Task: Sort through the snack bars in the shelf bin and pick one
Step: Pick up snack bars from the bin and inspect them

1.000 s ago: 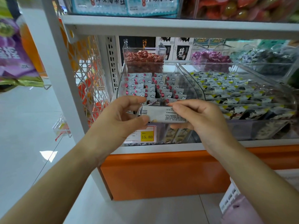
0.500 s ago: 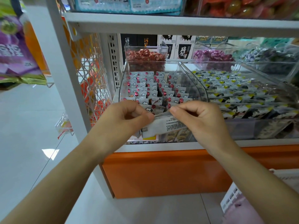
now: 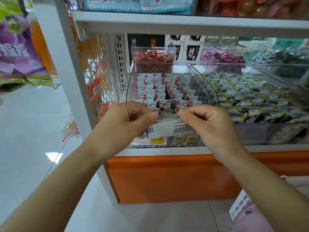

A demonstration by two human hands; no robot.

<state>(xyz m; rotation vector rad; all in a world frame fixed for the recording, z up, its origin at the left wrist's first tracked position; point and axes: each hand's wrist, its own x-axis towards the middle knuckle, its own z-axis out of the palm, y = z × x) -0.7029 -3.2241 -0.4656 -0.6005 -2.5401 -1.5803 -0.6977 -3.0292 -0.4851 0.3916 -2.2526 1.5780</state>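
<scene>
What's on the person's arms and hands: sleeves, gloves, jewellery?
Nothing worn in view. The left hand and right hand have no gloves, and no rings show. The left forearm and right forearm are uncovered to the frame edge: no sleeves, watch or bands.

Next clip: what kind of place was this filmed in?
Probably a shop's snack aisle: a clear bin of wrapped snack bars on a white shelf, a yellow price tag on the bin's front, and large snack bags displayed at the left.
</scene>
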